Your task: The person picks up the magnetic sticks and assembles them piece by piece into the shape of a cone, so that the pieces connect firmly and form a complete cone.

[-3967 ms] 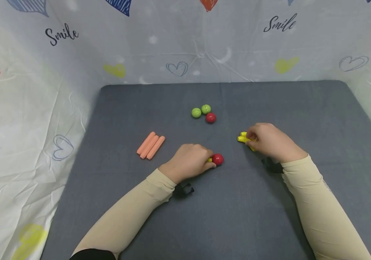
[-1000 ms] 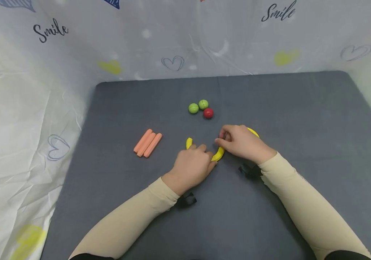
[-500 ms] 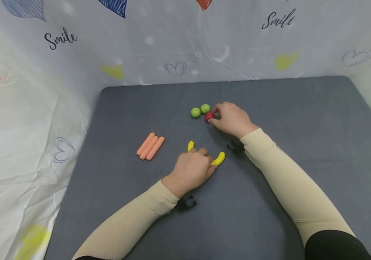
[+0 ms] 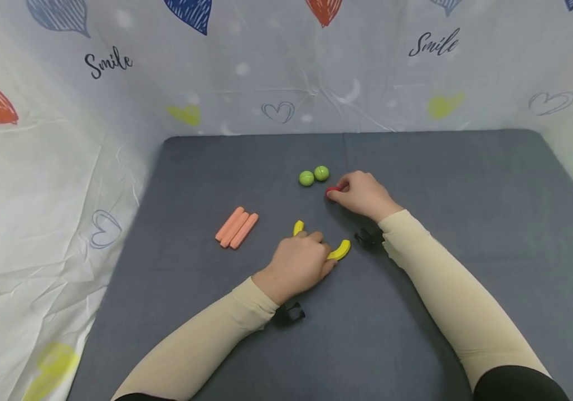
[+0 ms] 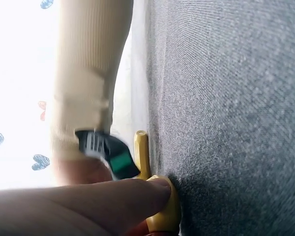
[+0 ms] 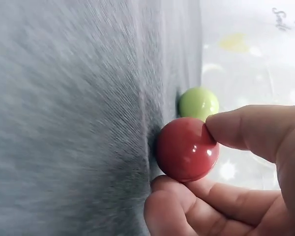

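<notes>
My left hand [image 4: 296, 264] holds a small yellow toy banana [image 4: 340, 250], whose curved end sticks out past the thumb; a second yellow end [image 4: 299, 227] shows above the fingers. The left wrist view has the thumb on a yellow piece [image 5: 169, 209], with a bit of red at the lower edge; the rest is hidden. With thumb and fingers my right hand [image 4: 364, 195] pinches a glossy red ball [image 6: 187, 149] at the table surface. Two green balls [image 4: 306, 178] lie side by side just left of it.
Three pink sausage-like sticks [image 4: 237, 228] lie together on the left of the dark grey table [image 4: 246, 161]. A white printed cloth [image 4: 246, 67] stands behind the table and along its sides. Both wrists carry a black camera mount [image 4: 367, 238].
My right hand has left the yellow pieces, reached to the red ball and drawn it slightly away from the green balls. My left hand, earlier at another red ball, stays nearly still on the yellow piece.
</notes>
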Available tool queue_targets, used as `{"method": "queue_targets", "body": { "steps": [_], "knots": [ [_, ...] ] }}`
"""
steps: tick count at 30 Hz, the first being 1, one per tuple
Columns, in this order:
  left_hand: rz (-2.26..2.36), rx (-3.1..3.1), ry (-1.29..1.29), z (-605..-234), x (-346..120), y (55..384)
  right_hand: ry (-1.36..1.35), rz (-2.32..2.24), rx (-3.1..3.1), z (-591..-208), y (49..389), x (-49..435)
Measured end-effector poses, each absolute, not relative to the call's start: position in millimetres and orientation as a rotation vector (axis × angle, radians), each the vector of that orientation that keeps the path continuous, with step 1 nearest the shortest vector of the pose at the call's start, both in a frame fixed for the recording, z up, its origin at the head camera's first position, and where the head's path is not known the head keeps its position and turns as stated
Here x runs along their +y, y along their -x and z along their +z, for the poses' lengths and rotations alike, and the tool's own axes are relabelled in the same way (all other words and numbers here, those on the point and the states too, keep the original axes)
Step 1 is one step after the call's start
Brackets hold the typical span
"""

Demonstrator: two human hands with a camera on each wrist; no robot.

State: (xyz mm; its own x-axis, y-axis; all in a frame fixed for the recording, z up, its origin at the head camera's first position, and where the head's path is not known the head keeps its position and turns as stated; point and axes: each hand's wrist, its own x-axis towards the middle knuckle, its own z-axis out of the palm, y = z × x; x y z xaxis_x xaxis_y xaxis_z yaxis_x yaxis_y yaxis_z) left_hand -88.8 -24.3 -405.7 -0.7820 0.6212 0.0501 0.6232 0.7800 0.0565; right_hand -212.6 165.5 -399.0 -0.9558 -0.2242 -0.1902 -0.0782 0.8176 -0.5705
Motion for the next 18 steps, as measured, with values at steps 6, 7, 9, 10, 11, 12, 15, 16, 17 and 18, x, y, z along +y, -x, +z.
{"method": "queue_targets", "body": {
  "steps": [6, 7, 9, 10, 11, 12, 15, 16, 17, 18],
  "knots": [
    [-0.097, -2.950, 1.023, -408.3, -27.2, 89.3, 0.274, -0.898, 2.676, -405.8, 186.5, 176.1],
    [-0.099, -2.951, 1.023, -408.7, -27.3, 89.8, 0.280, -0.902, 2.665, -406.0, 182.0, 177.7],
    [-0.102, -2.952, 1.022, -409.0, -27.3, 90.6, 0.291, -0.904, 2.646, -406.2, 173.5, 181.2],
    [-0.102, -2.950, 1.023, -409.3, -27.2, 91.1, 0.295, -0.902, 2.639, -406.1, 169.7, 183.2],
    [-0.102, -2.949, 1.025, -409.6, -27.0, 91.6, 0.302, -0.898, 2.632, -405.6, 166.0, 185.2],
    [-0.101, -2.949, 1.028, -409.8, -26.8, 92.2, 0.304, -0.893, 2.624, -405.1, 162.6, 186.9],
    [-0.098, -2.948, 1.033, -409.8, -26.3, 93.5, 0.311, -0.885, 2.591, -402.4, 154.5, 191.9],
    [-0.098, -2.951, 1.033, -409.7, -26.5, 93.7, 0.313, -0.885, 2.573, -401.3, 152.5, 193.0],
    [-0.101, -2.955, 1.032, -409.5, -26.7, 93.9, 0.315, -0.883, 2.558, -400.3, 151.0, 194.0],
    [-0.102, -2.960, 1.028, -409.3, -27.0, 94.1, 0.318, -0.880, 2.547, -399.6, 149.9, 194.7]
  ]
}}
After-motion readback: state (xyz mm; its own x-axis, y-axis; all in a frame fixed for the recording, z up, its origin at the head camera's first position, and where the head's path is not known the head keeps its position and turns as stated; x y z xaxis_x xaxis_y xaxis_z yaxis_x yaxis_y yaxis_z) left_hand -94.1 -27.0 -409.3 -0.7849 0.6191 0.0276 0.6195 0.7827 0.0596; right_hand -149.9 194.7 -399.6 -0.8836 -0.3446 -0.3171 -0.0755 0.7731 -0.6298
